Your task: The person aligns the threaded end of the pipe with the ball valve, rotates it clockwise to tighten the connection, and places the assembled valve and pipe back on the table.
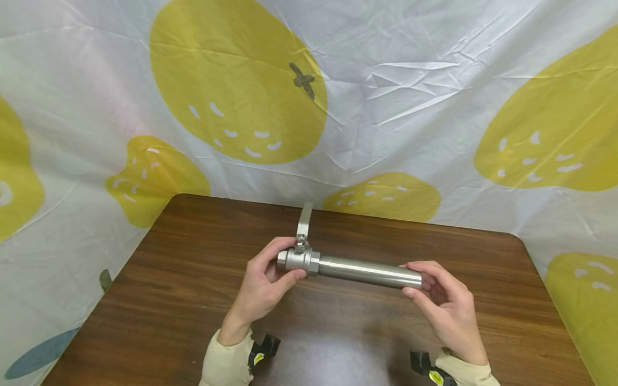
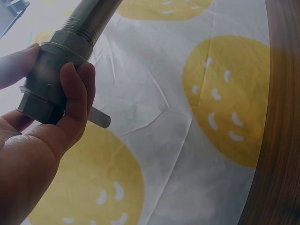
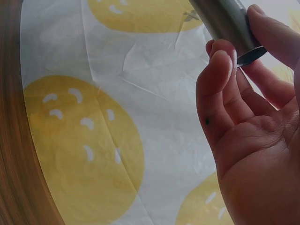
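A steel ball valve point(image 1: 299, 259) with a flat lever handle point(image 1: 304, 219) pointing away from me is joined to a long steel pipe point(image 1: 369, 271). Both are held level just above the brown wooden table point(image 1: 183, 279). My left hand point(image 1: 266, 279) grips the valve body point(image 2: 51, 79), thumb and fingers curled round it. My right hand point(image 1: 441, 292) holds the pipe's free end point(image 3: 225, 23) between thumb and fingertips. The pipe's threads point(image 2: 82, 26) enter the valve in the left wrist view.
A white cloth with big yellow fruit prints point(image 1: 396, 107) hangs behind and around the table. The table's back edge point(image 1: 338, 212) runs close behind the valve. Black wrist camera mounts point(image 1: 264, 347) sit at both cuffs.
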The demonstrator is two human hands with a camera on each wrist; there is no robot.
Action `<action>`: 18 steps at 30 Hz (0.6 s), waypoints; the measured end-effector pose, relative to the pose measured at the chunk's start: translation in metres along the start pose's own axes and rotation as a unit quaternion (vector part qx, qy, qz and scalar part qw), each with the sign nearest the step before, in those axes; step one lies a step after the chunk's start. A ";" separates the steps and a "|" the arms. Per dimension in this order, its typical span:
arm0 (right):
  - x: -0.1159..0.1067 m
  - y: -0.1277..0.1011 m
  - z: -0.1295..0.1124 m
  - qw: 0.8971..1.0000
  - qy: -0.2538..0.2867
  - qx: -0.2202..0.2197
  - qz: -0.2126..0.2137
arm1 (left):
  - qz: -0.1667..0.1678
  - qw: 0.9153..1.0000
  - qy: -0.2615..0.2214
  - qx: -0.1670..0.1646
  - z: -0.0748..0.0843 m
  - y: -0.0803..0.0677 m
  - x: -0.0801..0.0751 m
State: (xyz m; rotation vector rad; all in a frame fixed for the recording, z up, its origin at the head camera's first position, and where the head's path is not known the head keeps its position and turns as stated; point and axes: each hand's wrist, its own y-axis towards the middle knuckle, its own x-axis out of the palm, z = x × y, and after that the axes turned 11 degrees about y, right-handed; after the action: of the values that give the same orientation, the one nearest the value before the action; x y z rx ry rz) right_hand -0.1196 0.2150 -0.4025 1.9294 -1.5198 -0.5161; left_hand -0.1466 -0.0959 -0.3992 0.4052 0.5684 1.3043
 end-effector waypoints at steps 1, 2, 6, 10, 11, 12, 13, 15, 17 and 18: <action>0.000 0.000 0.000 1.000 -0.007 0.002 0.003 | 0.000 1.000 0.000 0.000 0.000 0.000 0.000; 0.000 0.000 0.000 1.000 -0.014 0.005 0.006 | -0.001 1.000 0.001 0.001 0.000 0.000 0.000; -0.001 0.000 0.000 0.999 -0.036 0.011 0.014 | -0.001 1.000 0.002 0.003 0.000 0.000 0.001; 0.000 -0.001 -0.001 0.999 -0.037 0.013 0.014 | 0.001 1.000 0.002 0.004 0.001 0.000 0.001; 0.000 -0.001 0.000 0.999 -0.033 0.012 0.014 | 0.001 1.000 0.002 0.004 0.001 0.000 0.001; 0.000 0.000 0.000 0.999 -0.029 0.010 0.013 | 0.001 1.000 0.002 0.004 0.001 0.000 0.001; 0.000 0.000 0.000 1.000 -0.025 0.009 0.012 | 0.002 1.000 0.002 0.005 0.001 0.000 0.001; 0.000 0.000 0.000 1.000 -0.015 0.005 0.010 | 0.002 1.000 0.004 0.005 0.001 0.000 0.001; 0.000 0.000 0.000 1.000 -0.007 0.002 0.009 | 0.002 1.000 0.005 0.006 0.001 0.000 0.001; 0.000 0.000 0.000 1.000 -0.005 0.002 0.008 | 0.002 1.000 0.006 0.006 0.001 0.000 0.001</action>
State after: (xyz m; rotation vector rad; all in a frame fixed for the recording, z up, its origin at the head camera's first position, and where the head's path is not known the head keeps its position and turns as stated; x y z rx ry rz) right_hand -0.1200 0.2149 -0.4027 1.9185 -1.5417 -0.5167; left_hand -0.1456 -0.0952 -0.3986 0.4079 0.5859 1.3089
